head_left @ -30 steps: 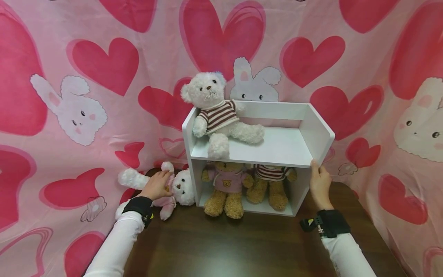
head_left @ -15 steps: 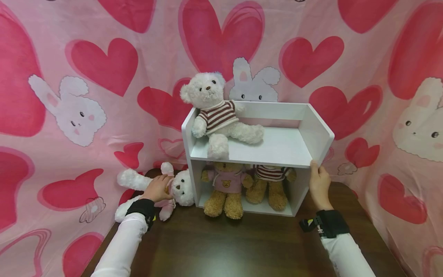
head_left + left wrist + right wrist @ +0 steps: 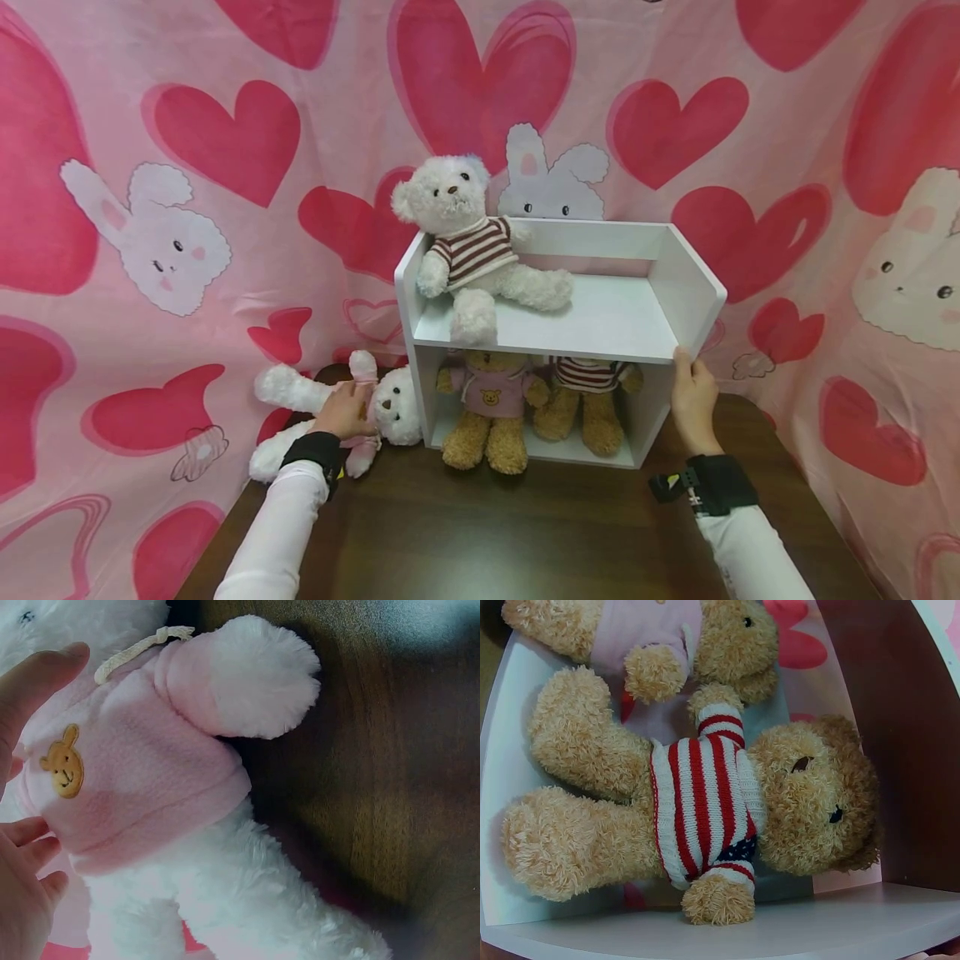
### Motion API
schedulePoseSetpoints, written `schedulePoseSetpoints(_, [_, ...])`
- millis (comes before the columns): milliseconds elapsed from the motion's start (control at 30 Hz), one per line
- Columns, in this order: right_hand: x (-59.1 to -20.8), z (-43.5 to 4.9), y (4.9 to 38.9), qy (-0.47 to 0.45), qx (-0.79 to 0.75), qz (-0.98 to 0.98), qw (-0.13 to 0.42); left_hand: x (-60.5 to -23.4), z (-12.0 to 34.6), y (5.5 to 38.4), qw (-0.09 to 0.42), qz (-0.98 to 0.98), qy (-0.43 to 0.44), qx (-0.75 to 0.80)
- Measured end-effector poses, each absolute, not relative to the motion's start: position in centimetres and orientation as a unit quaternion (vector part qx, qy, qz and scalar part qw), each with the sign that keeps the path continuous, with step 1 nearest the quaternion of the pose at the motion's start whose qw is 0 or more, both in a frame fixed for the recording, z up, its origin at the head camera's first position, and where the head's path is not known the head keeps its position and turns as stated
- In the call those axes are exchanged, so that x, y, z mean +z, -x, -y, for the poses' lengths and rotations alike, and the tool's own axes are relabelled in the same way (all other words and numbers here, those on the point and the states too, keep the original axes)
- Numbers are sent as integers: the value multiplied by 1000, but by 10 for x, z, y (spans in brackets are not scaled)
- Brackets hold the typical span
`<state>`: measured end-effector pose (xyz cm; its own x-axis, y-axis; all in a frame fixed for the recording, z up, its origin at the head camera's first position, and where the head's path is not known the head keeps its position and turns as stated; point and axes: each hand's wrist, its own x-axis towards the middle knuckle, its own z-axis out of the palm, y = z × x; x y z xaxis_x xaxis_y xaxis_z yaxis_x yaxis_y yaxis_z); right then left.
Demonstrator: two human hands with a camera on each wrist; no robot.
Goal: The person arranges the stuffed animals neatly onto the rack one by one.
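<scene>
A white teddy bear (image 3: 397,404) in a pink hoodie lies on its back on the table, left of a white two-tier shelf (image 3: 600,325). Over its hoodie (image 3: 150,772) is my left hand (image 3: 343,413); in the left wrist view the thumb and fingers are spread apart, and whether they touch the cloth I cannot tell. With my right hand (image 3: 692,400) I grip the shelf's right side, by the front edge of the upper board. Below that board sit two brown bears, one in a pink top (image 3: 491,400), the other in a striped sweater (image 3: 701,810).
Atop the shelf, a white bear (image 3: 472,250) in a brown-striped sweater leans against the left side panel. The dark wooden table (image 3: 480,533) extends in front. A pink cloth (image 3: 247,250) with hearts and rabbits hangs behind and at both sides.
My left hand has shifted slightly downward and to the right over the pink-hooded bear, which stays in place. The right hand and the shelf have not moved.
</scene>
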<state>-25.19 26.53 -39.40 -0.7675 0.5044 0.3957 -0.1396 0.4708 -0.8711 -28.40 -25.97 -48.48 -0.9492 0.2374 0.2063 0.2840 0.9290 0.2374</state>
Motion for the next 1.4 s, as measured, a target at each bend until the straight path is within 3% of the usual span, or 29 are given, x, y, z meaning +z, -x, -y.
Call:
schedulePoseSetpoints(1067, [-393,-266,251,114,508,791,321,-502,239,294,100,986,85,-106])
schedulePoseSetpoints(1400, [-394,-264,251,115,511,790,319,-511,236,293,116,987,36,-107])
